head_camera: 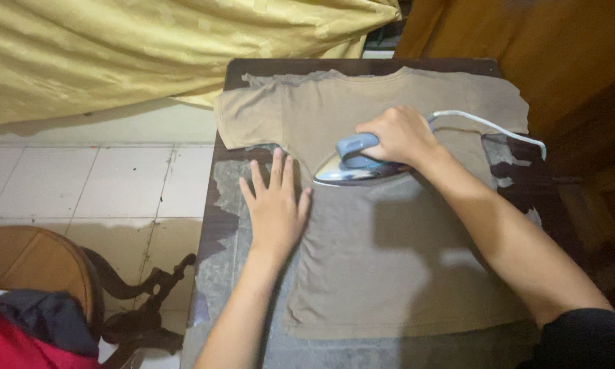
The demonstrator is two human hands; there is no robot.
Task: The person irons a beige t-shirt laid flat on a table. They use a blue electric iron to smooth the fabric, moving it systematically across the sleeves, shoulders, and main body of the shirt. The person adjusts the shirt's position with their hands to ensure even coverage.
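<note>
At the far left, a round wooden chair (27, 263) stands on the tiled floor (82, 184), with red and dark clothes (20, 335) piled beside it. A yellow curtain (150, 48) hangs above. On the dark desk (215, 225) a tan T-shirt (389, 266) lies flat. The left hand (276, 205) rests open, fingers spread, pressing the shirt's left edge. Just to its right, the right hand (399, 137) is closed around the handle of a blue-grey iron (352, 164) sitting on the shirt's upper part. Its white cord (492, 126) trails to the right.

A beige T-shirt (389, 260) lies flat across the frame's centre; a silver-blue iron (352, 162) rests on its upper middle.
</note>
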